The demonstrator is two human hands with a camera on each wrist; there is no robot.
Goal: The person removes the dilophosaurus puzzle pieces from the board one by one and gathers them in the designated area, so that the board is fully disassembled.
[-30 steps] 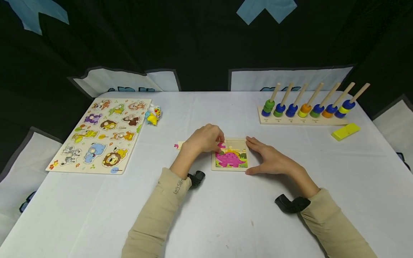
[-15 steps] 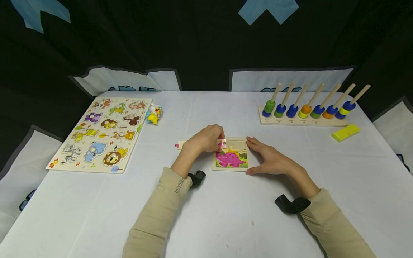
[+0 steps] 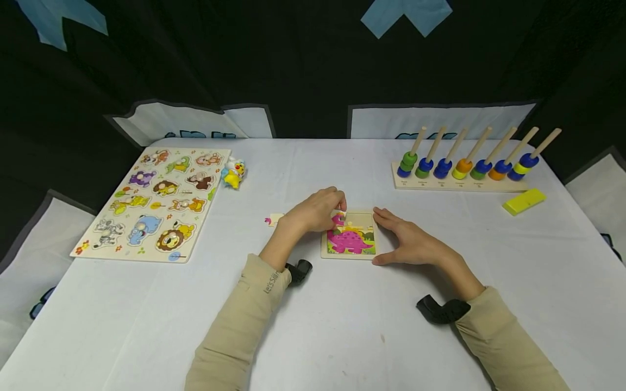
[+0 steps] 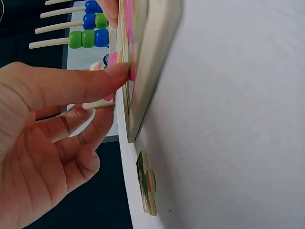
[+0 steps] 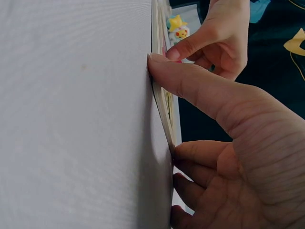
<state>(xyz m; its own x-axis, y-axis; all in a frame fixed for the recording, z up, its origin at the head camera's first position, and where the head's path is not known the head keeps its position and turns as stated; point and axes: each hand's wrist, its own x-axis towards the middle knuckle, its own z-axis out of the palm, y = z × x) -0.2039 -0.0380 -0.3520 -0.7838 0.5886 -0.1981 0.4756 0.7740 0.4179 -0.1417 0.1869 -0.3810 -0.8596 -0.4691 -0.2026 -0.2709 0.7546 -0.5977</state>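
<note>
White worktop (image 3: 342, 326): the left hand (image 3: 315, 210) pinches a piece (image 3: 338, 219) at the upper left of the frame (image 3: 349, 257); the right hand (image 3: 408, 239), spread wide, touches its right edge. Fitting seems in hand; next likely needs aligning, then pressing.

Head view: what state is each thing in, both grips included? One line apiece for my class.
Puzzle tray, partly filled, upper right bare.
Puzzle piece, pinched.
Loose puzzle part, lying outside the tray.
Left grip, pinching the puzzle piece.
Right grip, touching the tray's right edge.
Animal board, flat, picture side up.
Bead counter, upright, partly filled.
Yellow block, lying flat.
Chick toy, standing or lying, cannot tell.
</note>
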